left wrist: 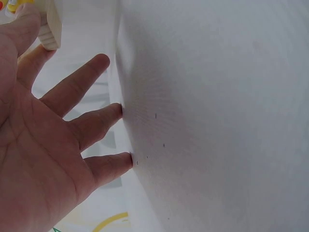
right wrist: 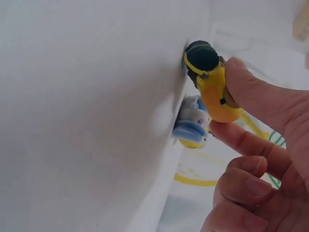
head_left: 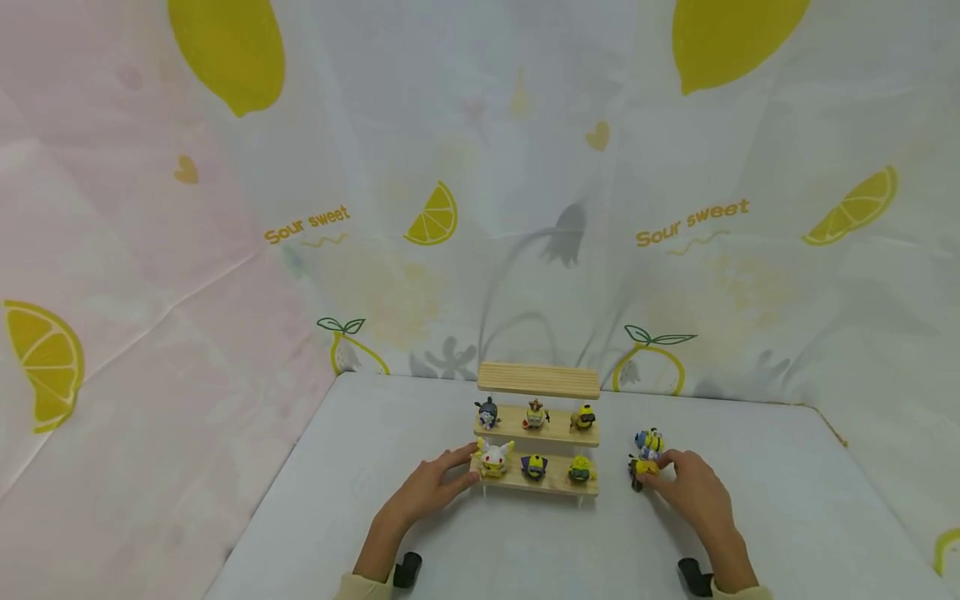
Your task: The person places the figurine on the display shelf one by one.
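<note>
At the left end of a small wooden tiered stand (head_left: 540, 379), my left hand (head_left: 433, 487) has its thumb and index finger touching the lower board (left wrist: 49, 29). The other fingers of that hand are spread, fingertips right at the white tabletop in the left wrist view. My right hand (head_left: 693, 487) pinches a yellow toy figurine (right wrist: 212, 92) with a dark end between thumb and index finger. It is tilted, its dark end close to the tabletop. Just behind it sits a blue-and-yellow figurine (head_left: 649, 442), partly hidden by it in the right wrist view.
On the lower board stand a white-eared figurine (head_left: 494, 458), a purple-and-yellow one (head_left: 534, 467) and a green-and-yellow one (head_left: 581, 469). The middle board bears a dark-haired figurine (head_left: 487, 412), a crowned one (head_left: 536, 414) and a yellow one (head_left: 583, 417). A lemon-print cloth (head_left: 517, 275) hangs behind.
</note>
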`<action>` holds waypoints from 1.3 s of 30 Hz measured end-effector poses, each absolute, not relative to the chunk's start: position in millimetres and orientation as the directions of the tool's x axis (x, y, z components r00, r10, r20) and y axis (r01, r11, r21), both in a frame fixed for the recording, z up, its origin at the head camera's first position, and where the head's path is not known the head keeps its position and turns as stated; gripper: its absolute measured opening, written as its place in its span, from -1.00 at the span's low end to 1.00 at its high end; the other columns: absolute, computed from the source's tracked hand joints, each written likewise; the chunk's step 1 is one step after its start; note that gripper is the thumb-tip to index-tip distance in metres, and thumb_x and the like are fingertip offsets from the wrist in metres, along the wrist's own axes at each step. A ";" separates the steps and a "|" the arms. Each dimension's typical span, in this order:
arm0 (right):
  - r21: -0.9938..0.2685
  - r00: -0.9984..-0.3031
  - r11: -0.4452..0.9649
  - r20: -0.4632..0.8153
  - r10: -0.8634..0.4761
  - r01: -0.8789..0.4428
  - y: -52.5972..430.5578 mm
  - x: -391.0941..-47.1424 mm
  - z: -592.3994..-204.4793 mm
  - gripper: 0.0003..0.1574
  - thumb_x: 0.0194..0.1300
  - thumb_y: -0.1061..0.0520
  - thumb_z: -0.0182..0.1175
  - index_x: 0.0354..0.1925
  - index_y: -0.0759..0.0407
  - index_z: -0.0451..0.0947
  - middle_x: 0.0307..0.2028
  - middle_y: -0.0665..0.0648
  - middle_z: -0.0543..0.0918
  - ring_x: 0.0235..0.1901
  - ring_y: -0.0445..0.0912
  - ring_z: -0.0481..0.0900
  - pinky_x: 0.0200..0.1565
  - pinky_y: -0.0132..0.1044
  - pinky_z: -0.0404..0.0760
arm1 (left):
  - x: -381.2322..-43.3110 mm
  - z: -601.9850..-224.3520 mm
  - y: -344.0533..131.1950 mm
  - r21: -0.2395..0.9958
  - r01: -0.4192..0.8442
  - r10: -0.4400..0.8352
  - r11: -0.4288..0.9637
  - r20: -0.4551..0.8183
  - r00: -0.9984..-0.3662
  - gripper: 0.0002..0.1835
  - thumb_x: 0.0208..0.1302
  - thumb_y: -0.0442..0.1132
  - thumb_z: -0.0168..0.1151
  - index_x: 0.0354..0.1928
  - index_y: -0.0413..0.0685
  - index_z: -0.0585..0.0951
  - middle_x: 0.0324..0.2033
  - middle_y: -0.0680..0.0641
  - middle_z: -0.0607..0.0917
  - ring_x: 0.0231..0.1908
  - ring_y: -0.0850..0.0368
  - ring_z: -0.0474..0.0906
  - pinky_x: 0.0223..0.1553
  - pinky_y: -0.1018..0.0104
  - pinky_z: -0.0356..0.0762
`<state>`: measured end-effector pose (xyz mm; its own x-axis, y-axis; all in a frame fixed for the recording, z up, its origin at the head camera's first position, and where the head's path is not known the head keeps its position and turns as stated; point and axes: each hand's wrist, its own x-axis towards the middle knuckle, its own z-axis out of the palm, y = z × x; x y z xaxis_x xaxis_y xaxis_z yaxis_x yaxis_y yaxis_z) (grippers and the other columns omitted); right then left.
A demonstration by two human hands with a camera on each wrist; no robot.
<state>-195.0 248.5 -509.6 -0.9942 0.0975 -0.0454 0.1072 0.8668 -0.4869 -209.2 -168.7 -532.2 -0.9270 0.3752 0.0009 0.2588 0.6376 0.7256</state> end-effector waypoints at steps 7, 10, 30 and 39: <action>-0.524 -0.996 0.849 0.020 0.090 0.066 244.1 -195.0 -511.2 -0.54 0.12 -0.06 0.47 -0.19 0.24 0.58 -0.33 0.16 0.53 -0.38 0.00 0.43 -0.47 -0.19 0.39 | -210.9 -536.3 -170.1 0.719 0.266 0.380 0.643 0.003 -0.925 -0.35 0.38 0.27 0.09 0.41 0.20 0.42 0.32 -0.02 0.47 0.36 -0.32 0.22 0.25 -0.51 -0.05; -0.541 -0.996 0.839 0.025 0.081 0.055 241.2 -195.3 -510.9 -0.54 0.13 -0.03 0.46 -0.17 0.25 0.57 -0.34 0.15 0.50 -0.40 -0.01 0.40 -0.49 -0.21 0.35 | -211.4 -536.6 -170.7 0.721 0.272 0.385 0.637 0.009 -0.923 -0.36 0.38 0.27 0.09 0.41 0.20 0.42 0.32 -0.02 0.47 0.36 -0.33 0.22 0.24 -0.53 -0.06; -0.555 -0.999 0.831 0.026 -0.030 -0.039 230.3 -198.1 -519.6 -0.50 0.06 -0.07 0.52 -0.12 0.15 0.60 -0.30 0.06 0.53 -0.33 -0.04 0.41 -0.39 -0.17 0.39 | -210.8 -536.8 -170.0 0.724 0.267 0.384 0.637 0.003 -0.923 -0.35 0.38 0.26 0.09 0.42 0.18 0.41 0.31 -0.02 0.47 0.36 -0.33 0.22 0.24 -0.54 -0.07; -0.545 -1.000 0.838 0.020 -0.006 -0.016 231.9 -197.3 -517.3 -0.51 0.07 -0.10 0.52 -0.17 0.16 0.61 -0.32 0.08 0.53 -0.35 -0.04 0.43 -0.42 -0.18 0.41 | -211.3 -537.1 -170.5 0.721 0.275 0.386 0.636 0.010 -0.922 -0.35 0.38 0.26 0.09 0.41 0.17 0.41 0.29 -0.02 0.50 0.35 -0.33 0.23 0.23 -0.54 -0.06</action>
